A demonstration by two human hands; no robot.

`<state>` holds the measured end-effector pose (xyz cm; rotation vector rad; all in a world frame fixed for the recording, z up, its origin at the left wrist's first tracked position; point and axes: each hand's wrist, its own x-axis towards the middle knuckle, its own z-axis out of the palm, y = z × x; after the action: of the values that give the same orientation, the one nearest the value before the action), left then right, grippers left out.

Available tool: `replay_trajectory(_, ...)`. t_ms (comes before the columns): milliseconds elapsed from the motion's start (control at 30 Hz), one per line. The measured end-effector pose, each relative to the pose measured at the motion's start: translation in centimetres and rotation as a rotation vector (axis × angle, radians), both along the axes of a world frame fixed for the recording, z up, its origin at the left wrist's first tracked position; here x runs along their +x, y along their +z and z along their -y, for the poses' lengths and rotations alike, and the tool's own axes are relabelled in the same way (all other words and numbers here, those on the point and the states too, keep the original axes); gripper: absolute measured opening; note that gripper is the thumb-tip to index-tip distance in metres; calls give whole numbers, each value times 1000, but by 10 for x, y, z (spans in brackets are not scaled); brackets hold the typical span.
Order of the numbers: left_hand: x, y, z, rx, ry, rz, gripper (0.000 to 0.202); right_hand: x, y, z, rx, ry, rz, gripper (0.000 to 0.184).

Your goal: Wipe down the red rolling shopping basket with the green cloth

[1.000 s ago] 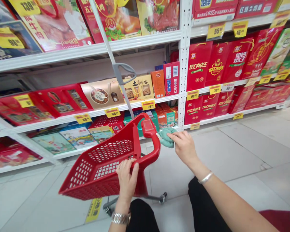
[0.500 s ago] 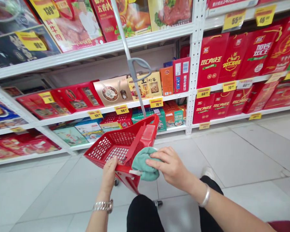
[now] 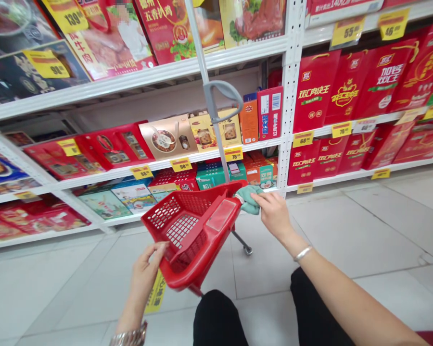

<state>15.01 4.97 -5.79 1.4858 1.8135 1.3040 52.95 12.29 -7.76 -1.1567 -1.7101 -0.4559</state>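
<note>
In front of my knees is a red plastic shopping basket [image 3: 220,218] with lattice walls, tilted, fixed to a grey metal pole [image 3: 201,53] with a grey loop handle [image 3: 223,102]. At its near left corner, my left hand [image 3: 147,262] grips the rim, thumb on top. My right hand [image 3: 274,214] pinches a folded green cloth [image 3: 250,199], pressed to the rim at the far right corner. Inside, only the perforated bottom and a raised red divider show. A wheeled leg [image 3: 244,244] sticks out below on the right.
White shelves [image 3: 202,62] stand close behind the basket, stacked with boxed foods and yellow price tags. Red gift bags [image 3: 315,91] fill the shelves to the right. My black-trousered knees [image 3: 218,317] are just below the basket, over pale floor tiles [image 3: 364,235].
The basket and pole have shifted right and turned. My right hand has carried the cloth from the near edge up to the far right corner; my left hand has moved lower and left.
</note>
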Motion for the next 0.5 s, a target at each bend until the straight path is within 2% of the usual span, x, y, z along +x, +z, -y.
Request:
replay_trajectory(33,3,3,9,37,56,1,61,9,-3,-3,-17,-43,-15,46)
replay_trajectory(100,12,6,32,121,80,-30,58,21,-6,-1,-25,-74,-67,48)
replay_trajectory(200,31,3,62,288,44,-123,49,20,-4,19,4,13,-152,48)
replay_trajectory(300,49,-3,76,351,-30,-307,43,-6,6,51,33,189,-153,48)
replay_trajectory(400,59,-7,73,428,-72,-488,42,-40,17,80,100,368,-69,43)
replay_trajectory(500,58,-5,70,493,-75,-558,44,-66,24,97,173,465,14,31)
